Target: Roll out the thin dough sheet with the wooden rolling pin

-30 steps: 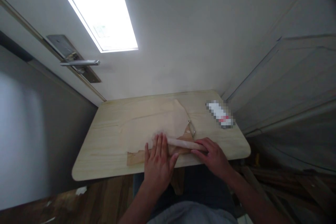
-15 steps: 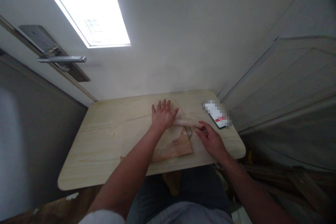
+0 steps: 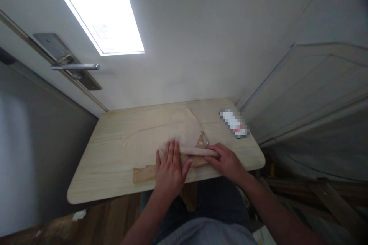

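A thin pale rolling pin [image 3: 198,151] lies across the near part of a wide, flat sheet of dough [image 3: 172,126]. My left hand [image 3: 170,168] rests palm down at the pin's left part, fingers stretched out and hiding that end. The right end of the pin is in my right hand [image 3: 225,159], between thumb and fingers. Under the dough is a wooden cutting board [image 3: 143,174], showing along the near side, with a metal ring handle [image 3: 205,139] at its right corner.
All this stands on a light wooden table [image 3: 94,164] against a white door with a lever handle [image 3: 76,67] and a bright window. A phone [image 3: 234,124], partly blurred, lies at the table's right. A grey panel [image 3: 301,103] rises to the right.
Both hands and the rolling pin have come nearer to my body, from the middle of the dough to its near edge. My right hand has closed around the pin's end.
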Available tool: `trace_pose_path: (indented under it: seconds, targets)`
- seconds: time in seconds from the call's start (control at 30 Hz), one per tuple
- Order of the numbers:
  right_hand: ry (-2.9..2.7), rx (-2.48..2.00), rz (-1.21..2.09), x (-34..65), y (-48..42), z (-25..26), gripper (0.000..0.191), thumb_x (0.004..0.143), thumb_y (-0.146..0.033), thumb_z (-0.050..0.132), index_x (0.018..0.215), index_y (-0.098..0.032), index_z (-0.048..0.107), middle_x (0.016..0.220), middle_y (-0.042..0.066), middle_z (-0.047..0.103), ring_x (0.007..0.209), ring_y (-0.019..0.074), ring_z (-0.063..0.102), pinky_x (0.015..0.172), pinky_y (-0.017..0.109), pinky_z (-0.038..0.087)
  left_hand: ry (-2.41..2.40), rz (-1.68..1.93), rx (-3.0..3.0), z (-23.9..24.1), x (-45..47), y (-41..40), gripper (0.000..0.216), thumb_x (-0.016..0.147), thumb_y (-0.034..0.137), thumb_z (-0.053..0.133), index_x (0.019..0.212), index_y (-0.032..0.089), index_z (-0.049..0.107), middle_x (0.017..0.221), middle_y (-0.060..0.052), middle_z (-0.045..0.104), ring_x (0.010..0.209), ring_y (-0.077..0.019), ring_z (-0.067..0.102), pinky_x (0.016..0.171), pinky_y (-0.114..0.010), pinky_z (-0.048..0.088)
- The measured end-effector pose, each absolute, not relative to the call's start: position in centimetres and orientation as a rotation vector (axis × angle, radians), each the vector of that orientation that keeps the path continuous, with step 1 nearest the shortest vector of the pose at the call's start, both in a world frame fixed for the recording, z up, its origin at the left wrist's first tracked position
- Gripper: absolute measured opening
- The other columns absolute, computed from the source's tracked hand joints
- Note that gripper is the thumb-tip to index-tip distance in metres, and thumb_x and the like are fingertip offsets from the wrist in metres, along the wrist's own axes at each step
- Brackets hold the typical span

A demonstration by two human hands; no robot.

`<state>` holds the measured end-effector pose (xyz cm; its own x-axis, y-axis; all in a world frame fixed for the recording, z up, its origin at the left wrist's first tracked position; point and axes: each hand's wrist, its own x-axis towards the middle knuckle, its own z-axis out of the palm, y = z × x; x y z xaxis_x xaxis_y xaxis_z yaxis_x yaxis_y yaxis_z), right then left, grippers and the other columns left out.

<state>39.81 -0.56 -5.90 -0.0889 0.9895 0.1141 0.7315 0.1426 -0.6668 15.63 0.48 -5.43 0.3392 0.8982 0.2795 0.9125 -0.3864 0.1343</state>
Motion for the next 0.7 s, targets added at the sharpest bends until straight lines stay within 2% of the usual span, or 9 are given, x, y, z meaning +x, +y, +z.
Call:
trace_pose_path:
  seconds: [0.13,0.23,0.3,0.4,0.5,0.7]
  targets:
    - [-1.885,-1.591,0.556,39.4,-1.5,-6.3,0.026,0.088,-0.039,0.066,0.109,-0.023,0.066,0.100,0.005,0.068,0.093,0.0216,0.065,0.086,0.035,0.050,-1.732,-0.548,-2.509,-5.4,14.6,-1.2,0.059,0.096,0.047,0.044,0.147,0.018,0.040,0.148,-0.015,0.048,0.139,-0.0306,0.040,0.118,-0.058,0.012]
    - [-1.882,-1.555,0.578,39.3,-1.0,-6.6,0.027,0.089,-0.038,0.065,0.112,-0.024,0.066,0.101,0.004,0.068,0.094,0.0211,0.065,0.086,0.034,0.050,-1.739,-0.579,-2.535,-4.7,14.0,0.5,0.039,0.096,0.038,0.046,0.130,0.023,0.057,0.131,-0.012,0.064,0.124,-0.0287,0.054,0.117,-0.061,0.013]
    - [-1.876,-1.532,0.613,39.3,-0.1,-6.7,0.029,0.090,-0.039,0.065,0.115,-0.024,0.065,0.102,0.005,0.067,0.095,0.0206,0.064,0.087,0.034,0.050,-1.691,-0.574,-2.589,-4.2,13.5,2.2,0.031,0.096,0.035,0.048,0.121,0.024,0.063,0.122,-0.009,0.068,0.116,-0.0268,0.059,0.117,-0.061,0.015]
    - [-1.870,-1.527,0.629,39.1,1.6,-6.4,0.031,0.089,-0.038,0.066,0.117,-0.025,0.064,0.104,0.004,0.066,0.097,0.0201,0.064,0.088,0.034,0.050,-1.605,-0.548,-2.662,-3.5,12.6,4.6,0.027,0.095,0.037,0.051,0.114,0.024,0.064,0.115,-0.007,0.069,0.113,-0.0263,0.059,0.116,-0.061,0.016]
    - [-1.869,-1.582,0.626,38.9,3.0,-5.9,0.027,0.087,-0.035,0.068,0.112,-0.025,0.065,0.105,0.003,0.065,0.098,0.0196,0.063,0.090,0.034,0.049,-1.587,-0.553,-2.701,-3.1,12.3,6.8,0.032,0.093,0.046,0.051,0.112,0.025,0.064,0.115,-0.007,0.068,0.114,-0.0264,0.057,0.116,-0.060,0.018]
    - [-1.809,-1.661,0.595,38.7,4.2,-6.0,0.032,0.083,-0.035,0.072,0.112,-0.026,0.064,0.110,0.003,0.064,0.101,0.0192,0.062,0.094,0.034,0.048,-1.715,-0.556,-2.584,-3.7,14.0,11.8,0.050,0.097,0.050,0.037,0.135,0.022,0.051,0.139,-0.012,0.055,0.131,-0.0297,0.045,0.114,-0.059,0.023]
